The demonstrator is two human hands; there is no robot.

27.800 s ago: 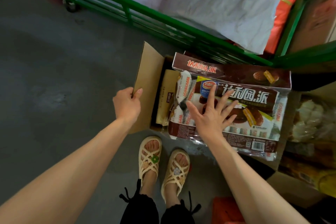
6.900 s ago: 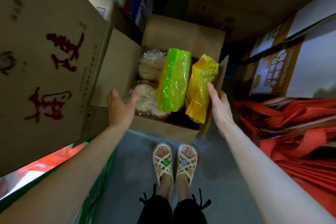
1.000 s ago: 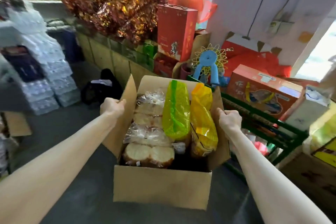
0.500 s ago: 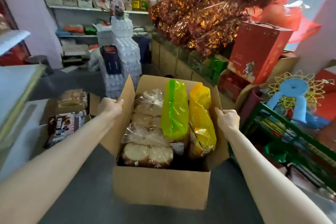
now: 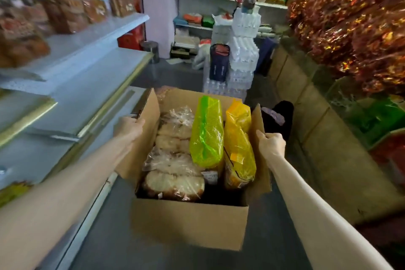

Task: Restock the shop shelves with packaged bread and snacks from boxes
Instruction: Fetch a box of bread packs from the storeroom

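Note:
I carry an open cardboard box [image 5: 188, 226] in front of me, off the floor. My left hand [image 5: 128, 127] grips its left flap and my right hand [image 5: 270, 143] grips its right flap. Inside lie clear-wrapped bread packs [image 5: 173, 173] on the left, a green bag [image 5: 207, 131] upright in the middle and a yellow bag [image 5: 238, 144] to its right. White shop shelves [image 5: 87, 55] run along my left, the top one holding brown snack packs [image 5: 65, 11].
Stacked water-bottle packs [image 5: 241, 50] and a dark bag [image 5: 219, 61] stand ahead in the aisle. Shiny red-gold wrapped goods [image 5: 355, 28] pile on a row of boxes [image 5: 328, 138] at right. Back shelves [image 5: 230, 0] hold bottles and packets. Grey floor [image 5: 114, 245] lies below.
With the box held the same way, I have turned left and moved along the aisle; the white shelves now fill the left side and the red-gold pile has slid to the right.

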